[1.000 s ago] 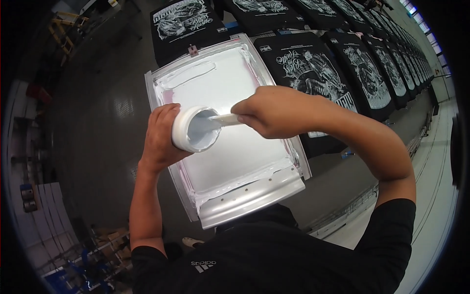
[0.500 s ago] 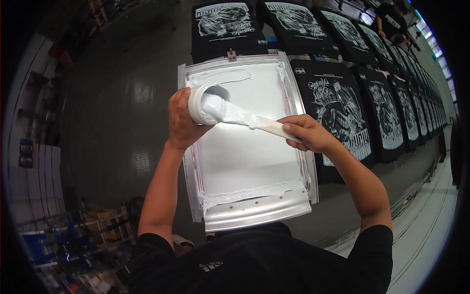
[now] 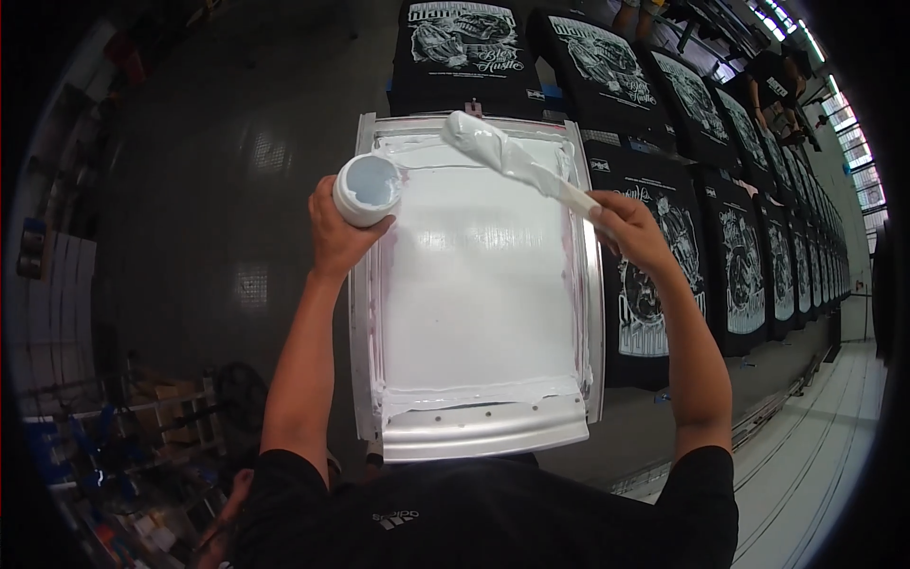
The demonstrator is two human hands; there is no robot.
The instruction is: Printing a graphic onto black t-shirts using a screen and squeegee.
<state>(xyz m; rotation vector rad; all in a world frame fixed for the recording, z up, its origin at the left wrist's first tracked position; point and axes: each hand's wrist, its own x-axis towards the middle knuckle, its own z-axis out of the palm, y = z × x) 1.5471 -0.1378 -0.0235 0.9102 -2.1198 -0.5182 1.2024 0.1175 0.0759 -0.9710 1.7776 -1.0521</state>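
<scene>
Taking the middle of the flat metal frame as the centre of a clock, the left hand is standing at about 10 o'clock, and its fingers and thumb are gripping the side of a round white tub. The tub is tilting a little, so its mouth is facing up toward the camera, and white paste is coating its rim. At about 2 o'clock the right hand is closing firmly around the handle of a spatula. This spatula is pointing its broad end toward 10 o'clock, near the top of the frame, and a thick layer of white paste is covering the blade. The blade is hanging above the frame and apart from the tub. Inside the frame a flat white sheet is lying, with streaks of paste running along its borders. At 6 o'clock a curved silvery metal bar is crossing the near end. From 12 to 3 o'clock, black shirts with white prints are lying in rows. Far at 2 o'clock another person in dark clothes is standing beside the rows. Toward 9 o'clock a grey floor is spreading.
</scene>
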